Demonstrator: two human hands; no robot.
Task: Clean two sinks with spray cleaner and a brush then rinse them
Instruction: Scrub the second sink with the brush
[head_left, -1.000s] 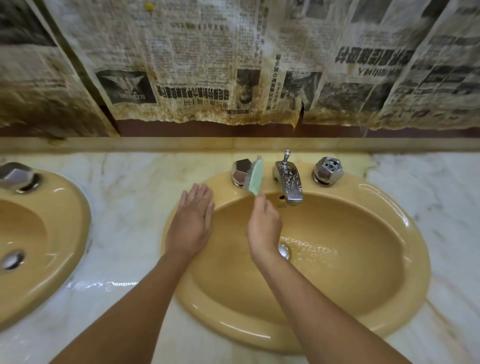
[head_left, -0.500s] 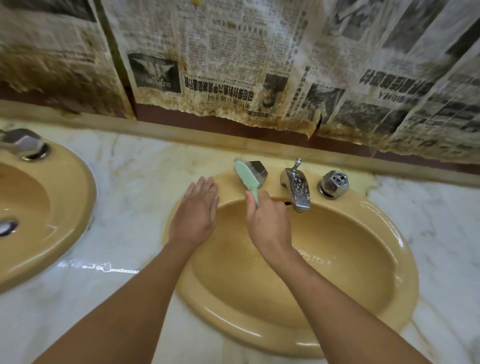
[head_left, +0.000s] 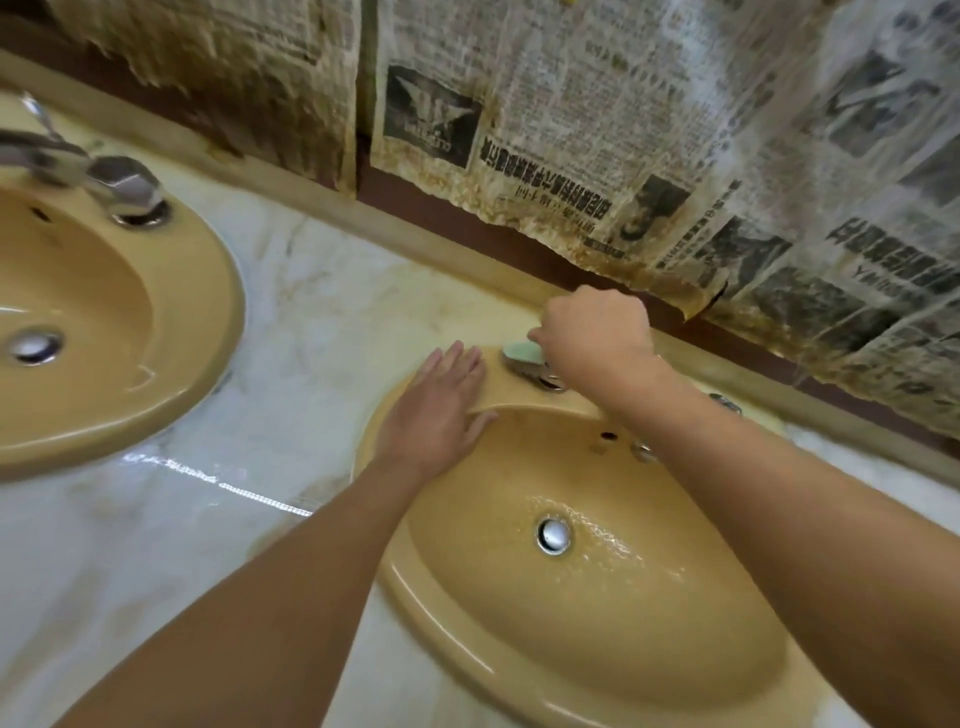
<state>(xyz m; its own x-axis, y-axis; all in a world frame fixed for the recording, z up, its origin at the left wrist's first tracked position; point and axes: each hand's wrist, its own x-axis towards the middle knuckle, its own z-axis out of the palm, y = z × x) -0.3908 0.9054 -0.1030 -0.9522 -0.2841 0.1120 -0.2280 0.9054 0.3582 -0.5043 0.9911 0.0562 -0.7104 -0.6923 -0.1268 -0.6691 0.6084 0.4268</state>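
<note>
Two mustard-yellow sinks sit in a marble counter. The right sink (head_left: 597, 623) is below me, wet around its chrome drain (head_left: 554, 535). My right hand (head_left: 595, 332) grips a pale green brush (head_left: 522, 352) and holds it on the left chrome tap handle (head_left: 530, 370) at the back rim. My left hand (head_left: 439, 410) lies flat with straight fingers on the rim's back left. My right forearm hides the spout. The left sink (head_left: 130, 322) with its drain (head_left: 34, 345) lies at the left edge. No spray bottle is in view.
Marble counter (head_left: 311, 364) runs between the sinks, wet in front. Stained newspaper (head_left: 597, 130) covers the wall behind. The left sink's tap handle (head_left: 130, 189) and spout (head_left: 36, 150) stand at the far left. The right handle (head_left: 727, 402) of the near sink peeks past my arm.
My right hand moved the brush back and down onto the left tap handle. The view swung and tilted left, so the left sink shows more. My left hand stayed on the rim.
</note>
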